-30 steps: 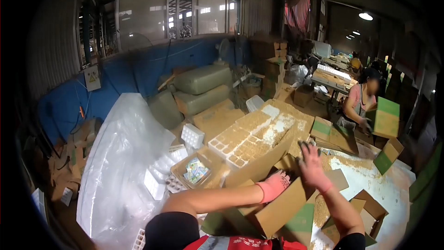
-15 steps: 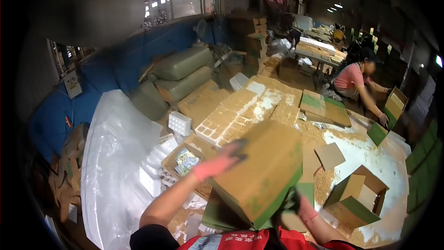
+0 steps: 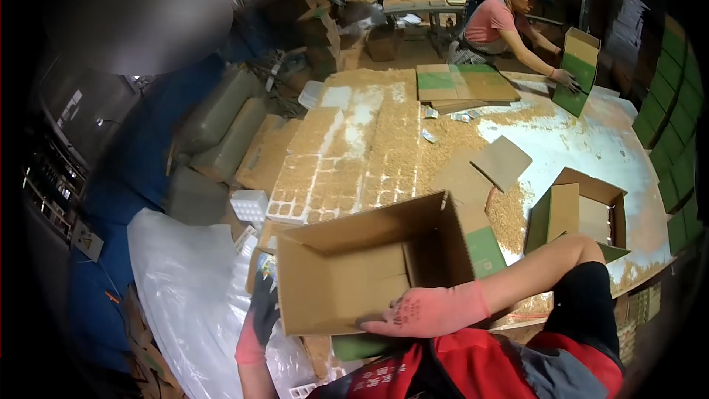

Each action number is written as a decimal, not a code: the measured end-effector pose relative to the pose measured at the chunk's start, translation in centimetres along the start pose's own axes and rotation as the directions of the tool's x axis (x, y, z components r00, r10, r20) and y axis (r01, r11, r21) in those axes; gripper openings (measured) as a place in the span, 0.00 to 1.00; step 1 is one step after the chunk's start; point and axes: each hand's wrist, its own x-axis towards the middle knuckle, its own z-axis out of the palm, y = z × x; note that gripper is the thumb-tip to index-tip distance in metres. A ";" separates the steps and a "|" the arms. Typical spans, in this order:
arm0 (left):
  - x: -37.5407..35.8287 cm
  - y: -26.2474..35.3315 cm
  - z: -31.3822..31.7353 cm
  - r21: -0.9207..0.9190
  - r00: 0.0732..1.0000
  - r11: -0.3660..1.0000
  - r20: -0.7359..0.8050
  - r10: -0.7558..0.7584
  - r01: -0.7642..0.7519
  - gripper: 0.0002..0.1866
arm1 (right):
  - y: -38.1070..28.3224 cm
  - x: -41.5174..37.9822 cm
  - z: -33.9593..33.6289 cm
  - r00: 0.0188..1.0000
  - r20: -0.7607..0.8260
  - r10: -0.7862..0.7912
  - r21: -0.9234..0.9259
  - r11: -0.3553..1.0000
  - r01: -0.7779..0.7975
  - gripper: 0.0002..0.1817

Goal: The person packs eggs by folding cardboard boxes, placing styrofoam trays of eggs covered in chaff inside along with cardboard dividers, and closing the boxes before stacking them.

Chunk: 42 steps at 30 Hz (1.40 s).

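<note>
An open, unlidded cardboard box [image 3: 354, 281] tilts toward me close in front of my body, its bare brown inside showing. My right hand [image 3: 428, 312], in a pink glove with dark fingertips, is closed over the box's near rim. Beside the box's left edge is my left hand [image 3: 260, 318], in a pink and dark-grey glove, with its fingers stretched upward. Its fingertips are right at a small carton with printed packets [image 3: 266, 266], partly hidden behind the box. Flattened green cardboard [image 3: 358, 346] lies under the box.
Foam trays covered with sawdust [image 3: 347, 170] fill the table's middle. Another open box [image 3: 565, 214] stands at right, near a loose cardboard piece [image 3: 502, 162]. Clear plastic sheeting [image 3: 177, 273] hangs at left. Across the table, a person [image 3: 495, 26] handles a green carton [image 3: 580, 74].
The box has turned so its open side faces me. My right hand moved from its lower right side to the near rim; my left hand left its top for the left side. The view shifted right.
</note>
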 end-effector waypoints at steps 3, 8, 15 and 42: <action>5.1 1.7 3.1 0.356 0.982 0.915 -0.060 -0.181 0.190 0.32 | 3.7 -0.5 -2.0 0.983 -0.185 -0.007 0.277 0.959 0.059 0.22; 5.3 9.5 1.0 0.023 0.852 0.853 -0.062 -0.520 0.522 0.22 | 25.0 -7.1 2.4 0.002 -0.448 0.894 0.838 0.420 -0.347 0.17; 3.8 5.4 3.8 0.358 0.905 0.831 -0.144 -0.401 0.426 0.16 | 35.9 -5.4 21.9 0.123 0.414 0.902 0.747 -0.259 -0.612 0.30; 14.9 6.1 10.1 -0.362 0.908 0.861 0.351 -0.227 0.356 0.23 | 10.2 -16.9 -23.1 0.606 -0.430 0.670 0.379 0.743 -0.552 0.13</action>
